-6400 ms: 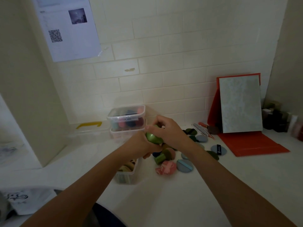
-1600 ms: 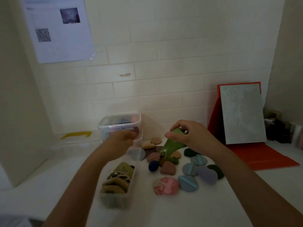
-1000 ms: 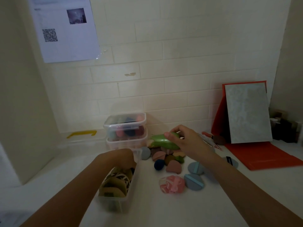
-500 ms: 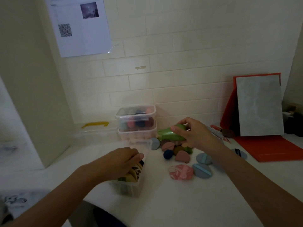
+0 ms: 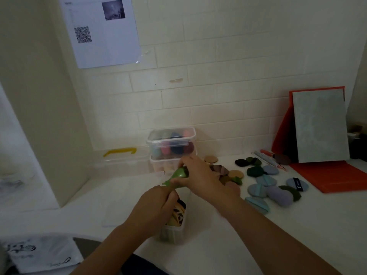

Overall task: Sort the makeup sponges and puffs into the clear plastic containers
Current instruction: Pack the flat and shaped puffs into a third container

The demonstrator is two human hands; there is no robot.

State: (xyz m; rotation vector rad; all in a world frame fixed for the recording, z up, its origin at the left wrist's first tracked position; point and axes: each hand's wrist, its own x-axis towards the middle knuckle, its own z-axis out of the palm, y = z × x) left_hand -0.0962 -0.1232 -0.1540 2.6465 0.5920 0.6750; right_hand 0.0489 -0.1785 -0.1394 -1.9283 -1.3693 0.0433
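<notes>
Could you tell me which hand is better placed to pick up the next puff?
Probably the right hand: the loose puffs lie beside it, while the left hand is over the open container. Both grip the green sponge.

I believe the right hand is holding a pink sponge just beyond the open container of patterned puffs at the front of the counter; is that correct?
Not quite: the sponge is green, not pink. The head view shows the right hand holding it just beyond the open container of patterned puffs at the front of the counter.
</notes>
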